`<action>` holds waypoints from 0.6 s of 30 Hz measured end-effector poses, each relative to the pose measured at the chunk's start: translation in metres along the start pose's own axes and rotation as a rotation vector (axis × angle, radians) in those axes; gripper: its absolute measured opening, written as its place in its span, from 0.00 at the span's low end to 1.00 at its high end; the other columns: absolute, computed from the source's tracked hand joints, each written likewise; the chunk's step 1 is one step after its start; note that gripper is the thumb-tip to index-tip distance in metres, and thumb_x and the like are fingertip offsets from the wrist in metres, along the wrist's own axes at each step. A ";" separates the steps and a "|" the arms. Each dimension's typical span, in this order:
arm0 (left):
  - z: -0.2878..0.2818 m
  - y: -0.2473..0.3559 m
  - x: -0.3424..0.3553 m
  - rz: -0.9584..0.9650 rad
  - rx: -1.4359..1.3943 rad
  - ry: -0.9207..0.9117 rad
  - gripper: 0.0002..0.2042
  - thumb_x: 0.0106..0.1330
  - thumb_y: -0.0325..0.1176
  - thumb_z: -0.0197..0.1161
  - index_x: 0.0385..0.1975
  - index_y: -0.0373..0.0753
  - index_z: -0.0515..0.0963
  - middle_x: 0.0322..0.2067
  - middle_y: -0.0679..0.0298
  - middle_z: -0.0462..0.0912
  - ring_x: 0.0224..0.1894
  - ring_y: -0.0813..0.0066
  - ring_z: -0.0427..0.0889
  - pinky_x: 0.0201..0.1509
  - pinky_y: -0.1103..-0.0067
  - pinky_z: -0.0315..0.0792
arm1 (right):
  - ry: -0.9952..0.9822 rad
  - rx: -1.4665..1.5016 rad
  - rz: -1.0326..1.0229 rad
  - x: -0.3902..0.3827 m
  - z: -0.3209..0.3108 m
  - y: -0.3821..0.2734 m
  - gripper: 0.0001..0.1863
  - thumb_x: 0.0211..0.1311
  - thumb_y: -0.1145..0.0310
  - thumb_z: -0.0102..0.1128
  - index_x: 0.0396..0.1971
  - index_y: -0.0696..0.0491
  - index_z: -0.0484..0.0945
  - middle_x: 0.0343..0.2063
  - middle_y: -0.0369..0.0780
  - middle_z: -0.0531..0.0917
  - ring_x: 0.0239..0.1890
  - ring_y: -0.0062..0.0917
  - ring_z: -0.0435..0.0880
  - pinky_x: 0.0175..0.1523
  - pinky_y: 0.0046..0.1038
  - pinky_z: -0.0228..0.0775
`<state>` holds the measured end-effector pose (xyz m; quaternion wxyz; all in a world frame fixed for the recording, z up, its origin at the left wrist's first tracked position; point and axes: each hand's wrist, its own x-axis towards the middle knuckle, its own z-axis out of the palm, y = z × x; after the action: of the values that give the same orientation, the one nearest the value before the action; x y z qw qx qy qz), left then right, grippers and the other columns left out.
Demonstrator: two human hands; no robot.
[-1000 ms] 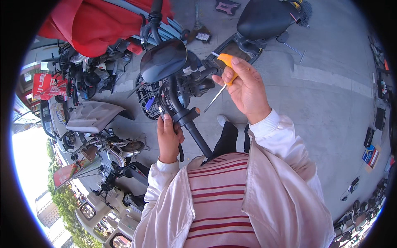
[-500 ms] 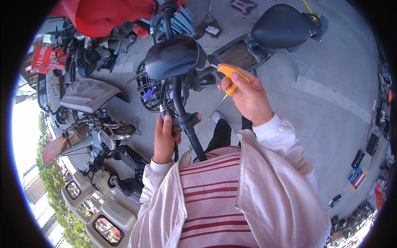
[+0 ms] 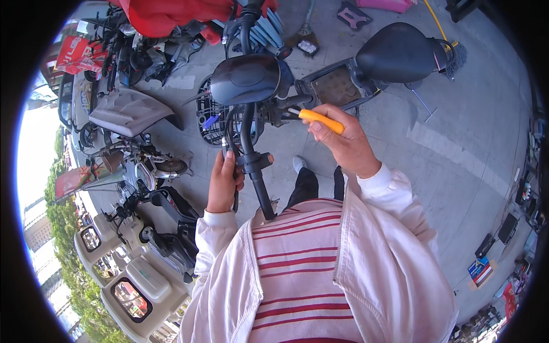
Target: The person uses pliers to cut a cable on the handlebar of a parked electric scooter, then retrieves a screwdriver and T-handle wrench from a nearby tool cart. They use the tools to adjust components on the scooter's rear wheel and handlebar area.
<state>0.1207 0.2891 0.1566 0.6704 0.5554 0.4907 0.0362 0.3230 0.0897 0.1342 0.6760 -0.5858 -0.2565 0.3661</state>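
My left hand [image 3: 222,186] is closed around the black brake lever [image 3: 236,199], thumb on top, beside the near end of the handlebar [image 3: 261,191]. Just beyond my thumb, a silver cable fitting [image 3: 225,142] joins a black cable. My right hand [image 3: 351,143] grips orange-handled pliers [image 3: 321,121] in the air, right of the bar. Their short metal end points left toward the bike; its jaws are too small to make out. The bike's dark, rounded headlight cover [image 3: 246,79] sits at the middle of the handlebar, and its black seat [image 3: 396,52] lies far right.
A black wire basket [image 3: 209,123] with a purple item hangs at the bike's front. A grey body panel [image 3: 134,111] and several parked scooters stand left. A mop [image 3: 454,60] and a broom [image 3: 306,34] lie behind. Boxes and parts line the right side.
The pliers have turned in my right hand; their handles were spread and a thin metal rod showed below them. The view has shifted slightly. My left hand keeps its hold.
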 end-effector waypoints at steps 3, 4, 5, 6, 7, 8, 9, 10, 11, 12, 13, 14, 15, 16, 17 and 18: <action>0.000 -0.001 -0.002 0.002 -0.001 0.013 0.12 0.73 0.46 0.50 0.39 0.44 0.70 0.21 0.73 0.65 0.16 0.87 0.61 0.16 0.88 0.55 | -0.260 -0.195 -0.048 0.002 0.008 0.015 0.15 0.68 0.60 0.54 0.43 0.56 0.74 0.33 0.40 0.76 0.36 0.23 0.74 0.43 0.26 0.66; 0.000 0.000 -0.001 0.001 -0.008 0.018 0.12 0.73 0.46 0.50 0.40 0.44 0.70 0.21 0.73 0.64 0.16 0.87 0.61 0.16 0.88 0.55 | -0.279 -0.335 -0.147 0.004 0.013 0.024 0.14 0.64 0.62 0.57 0.43 0.56 0.73 0.36 0.43 0.76 0.40 0.29 0.75 0.49 0.31 0.64; 0.001 0.000 -0.001 0.000 -0.013 0.008 0.12 0.73 0.46 0.50 0.41 0.44 0.70 0.21 0.73 0.64 0.16 0.87 0.61 0.16 0.88 0.55 | -0.302 -0.463 -0.247 0.006 0.014 0.030 0.14 0.63 0.62 0.59 0.43 0.56 0.73 0.36 0.43 0.76 0.41 0.31 0.74 0.51 0.33 0.63; 0.000 0.000 -0.001 0.000 -0.018 -0.001 0.12 0.73 0.46 0.50 0.42 0.44 0.70 0.21 0.73 0.64 0.16 0.87 0.61 0.16 0.88 0.55 | -0.323 -0.589 -0.347 0.008 0.015 0.033 0.15 0.62 0.62 0.60 0.43 0.56 0.73 0.36 0.43 0.76 0.43 0.33 0.74 0.53 0.35 0.62; -0.002 -0.001 0.000 0.001 -0.022 -0.011 0.13 0.73 0.46 0.50 0.43 0.44 0.71 0.21 0.73 0.64 0.16 0.88 0.61 0.16 0.88 0.55 | -0.342 -0.716 -0.449 0.011 0.017 0.035 0.15 0.60 0.63 0.61 0.42 0.55 0.72 0.36 0.43 0.76 0.44 0.35 0.73 0.55 0.37 0.60; -0.002 -0.002 0.001 0.005 -0.016 -0.006 0.13 0.73 0.46 0.50 0.44 0.43 0.71 0.21 0.73 0.64 0.16 0.88 0.60 0.16 0.88 0.54 | -0.298 -0.725 -0.532 0.014 0.020 0.038 0.16 0.56 0.66 0.64 0.42 0.55 0.72 0.34 0.42 0.75 0.44 0.35 0.73 0.59 0.41 0.57; -0.002 -0.004 0.001 0.007 -0.012 0.003 0.14 0.73 0.46 0.50 0.45 0.43 0.70 0.21 0.73 0.63 0.16 0.88 0.59 0.16 0.88 0.53 | -0.302 -0.767 -0.582 0.017 0.021 0.037 0.17 0.55 0.66 0.65 0.41 0.55 0.72 0.34 0.41 0.75 0.44 0.34 0.73 0.61 0.41 0.57; -0.003 -0.005 0.001 0.009 -0.009 0.011 0.15 0.73 0.47 0.50 0.46 0.42 0.70 0.21 0.73 0.62 0.15 0.88 0.58 0.16 0.88 0.52 | -0.304 -0.809 -0.631 0.020 0.022 0.034 0.17 0.53 0.65 0.66 0.41 0.54 0.72 0.33 0.40 0.74 0.44 0.33 0.73 0.62 0.42 0.57; -0.005 -0.003 0.000 0.001 -0.017 -0.003 0.15 0.73 0.46 0.50 0.47 0.42 0.70 0.21 0.72 0.64 0.17 0.87 0.60 0.18 0.87 0.55 | -0.305 -0.850 -0.681 0.022 0.023 0.030 0.18 0.52 0.65 0.68 0.40 0.53 0.72 0.33 0.38 0.74 0.44 0.32 0.73 0.63 0.42 0.56; -0.006 -0.002 -0.002 -0.008 -0.028 -0.018 0.15 0.73 0.46 0.51 0.48 0.41 0.70 0.22 0.71 0.65 0.19 0.86 0.62 0.20 0.87 0.58 | -0.299 -0.900 -0.720 0.022 0.024 0.023 0.18 0.51 0.64 0.68 0.39 0.52 0.73 0.32 0.37 0.74 0.44 0.31 0.73 0.64 0.41 0.56; -0.008 -0.001 -0.004 -0.017 -0.038 -0.032 0.16 0.73 0.45 0.51 0.49 0.40 0.70 0.23 0.70 0.67 0.20 0.85 0.64 0.21 0.86 0.60 | -0.293 -0.949 -0.760 0.021 0.024 0.014 0.18 0.50 0.63 0.69 0.38 0.51 0.73 0.31 0.36 0.73 0.44 0.29 0.73 0.64 0.41 0.56; -0.009 -0.007 -0.001 0.252 0.233 0.127 0.16 0.72 0.44 0.52 0.51 0.39 0.70 0.26 0.69 0.69 0.23 0.83 0.66 0.25 0.85 0.63 | -0.286 -0.998 -0.800 0.020 0.024 0.006 0.18 0.49 0.63 0.70 0.38 0.50 0.73 0.31 0.34 0.73 0.43 0.28 0.73 0.65 0.41 0.56; -0.004 -0.013 0.003 0.520 0.507 0.282 0.17 0.72 0.43 0.53 0.53 0.38 0.69 0.29 0.67 0.72 0.27 0.81 0.69 0.29 0.84 0.66 | -0.282 -1.056 -0.875 0.021 0.025 0.002 0.17 0.48 0.62 0.69 0.37 0.49 0.73 0.30 0.33 0.73 0.43 0.26 0.73 0.65 0.39 0.56; 0.001 -0.016 0.007 0.788 0.780 0.438 0.18 0.72 0.42 0.53 0.54 0.37 0.69 0.32 0.65 0.75 0.30 0.80 0.71 0.33 0.82 0.69 | -0.278 -1.114 -0.951 0.025 0.026 -0.002 0.16 0.48 0.62 0.68 0.36 0.48 0.73 0.30 0.33 0.72 0.43 0.25 0.73 0.64 0.38 0.57; 0.000 -0.013 0.008 0.809 0.740 0.355 0.18 0.72 0.40 0.53 0.55 0.36 0.69 0.36 0.64 0.75 0.34 0.79 0.71 0.36 0.82 0.69 | -0.273 -1.172 -1.026 0.029 0.027 -0.005 0.15 0.48 0.62 0.67 0.35 0.47 0.73 0.30 0.32 0.72 0.43 0.24 0.73 0.64 0.36 0.58; 0.011 0.012 0.004 0.831 0.697 0.260 0.19 0.72 0.39 0.53 0.57 0.35 0.68 0.40 0.62 0.76 0.37 0.78 0.72 0.39 0.81 0.70 | -0.283 -1.196 -1.099 0.036 0.025 -0.006 0.14 0.48 0.63 0.66 0.34 0.47 0.73 0.29 0.32 0.72 0.44 0.23 0.73 0.63 0.35 0.59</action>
<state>0.1363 0.2879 0.1620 0.3101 0.8821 0.2920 0.2013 0.3262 0.1328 0.1419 0.2938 -0.5864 -0.7408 -0.1451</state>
